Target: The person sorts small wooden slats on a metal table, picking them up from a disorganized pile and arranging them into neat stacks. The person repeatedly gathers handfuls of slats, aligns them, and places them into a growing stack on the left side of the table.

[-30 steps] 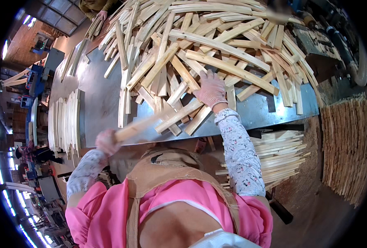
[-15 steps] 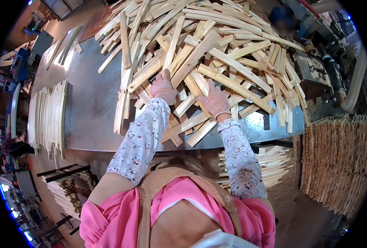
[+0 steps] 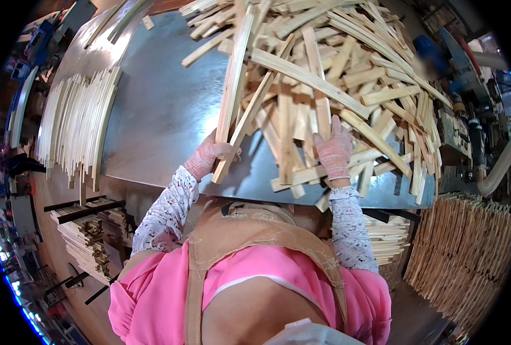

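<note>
left hand (image 3: pixel 209 154) around wooden slats (image 3: pixel 232 98) — right hand (image 3: pixel 335 148) flat on the slat pile (image 3: pixel 347 75)

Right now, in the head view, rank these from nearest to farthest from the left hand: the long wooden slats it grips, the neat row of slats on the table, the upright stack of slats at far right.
1. Long wooden slats, in the left hand.
2. Neat row of slats, on the table's left side.
3. Upright stack of slats, far right, off the table.

No packages, labels, signs or screens can be made out.
</note>
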Action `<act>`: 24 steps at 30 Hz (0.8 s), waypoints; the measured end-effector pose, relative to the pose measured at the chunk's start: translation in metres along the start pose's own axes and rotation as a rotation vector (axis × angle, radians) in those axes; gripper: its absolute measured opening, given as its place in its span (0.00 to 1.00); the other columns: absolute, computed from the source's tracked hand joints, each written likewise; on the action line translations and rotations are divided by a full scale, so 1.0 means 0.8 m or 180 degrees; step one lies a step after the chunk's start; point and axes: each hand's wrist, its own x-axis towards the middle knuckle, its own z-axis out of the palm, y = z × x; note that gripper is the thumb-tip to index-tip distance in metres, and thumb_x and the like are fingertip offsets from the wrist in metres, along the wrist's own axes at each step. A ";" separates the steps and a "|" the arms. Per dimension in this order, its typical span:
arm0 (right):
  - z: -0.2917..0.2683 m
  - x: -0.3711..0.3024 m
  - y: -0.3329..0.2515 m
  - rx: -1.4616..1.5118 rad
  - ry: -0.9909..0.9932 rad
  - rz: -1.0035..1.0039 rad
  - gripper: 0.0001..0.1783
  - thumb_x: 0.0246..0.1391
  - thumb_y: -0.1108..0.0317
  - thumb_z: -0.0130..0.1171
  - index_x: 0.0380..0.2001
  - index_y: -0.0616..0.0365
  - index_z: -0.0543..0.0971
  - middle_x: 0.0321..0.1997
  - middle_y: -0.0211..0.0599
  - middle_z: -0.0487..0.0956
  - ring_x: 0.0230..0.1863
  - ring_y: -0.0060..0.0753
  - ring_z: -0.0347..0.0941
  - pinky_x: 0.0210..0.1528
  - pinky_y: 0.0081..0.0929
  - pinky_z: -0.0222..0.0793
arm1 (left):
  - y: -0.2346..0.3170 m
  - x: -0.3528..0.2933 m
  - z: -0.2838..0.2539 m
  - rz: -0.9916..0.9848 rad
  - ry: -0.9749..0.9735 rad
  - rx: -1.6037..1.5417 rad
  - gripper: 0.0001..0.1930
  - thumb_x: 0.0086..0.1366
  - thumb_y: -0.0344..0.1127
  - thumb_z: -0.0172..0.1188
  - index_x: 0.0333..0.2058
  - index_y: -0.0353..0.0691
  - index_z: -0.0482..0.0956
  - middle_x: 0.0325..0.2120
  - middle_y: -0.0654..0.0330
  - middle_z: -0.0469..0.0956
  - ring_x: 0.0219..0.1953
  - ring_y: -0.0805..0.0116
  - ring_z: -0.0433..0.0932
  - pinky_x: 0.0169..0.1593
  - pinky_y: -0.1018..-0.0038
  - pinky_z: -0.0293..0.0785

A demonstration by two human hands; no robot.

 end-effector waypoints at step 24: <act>0.095 0.123 -0.422 -0.0660 -0.1923 -0.1409 0.27 0.71 0.43 0.50 0.53 0.55 0.81 0.40 0.51 0.86 0.44 0.51 0.85 0.46 0.44 0.81 | 0.045 -0.112 -0.412 -0.0433 0.2737 0.2938 0.43 0.56 0.51 0.76 0.64 0.32 0.71 0.47 0.43 0.85 0.52 0.46 0.86 0.57 0.55 0.81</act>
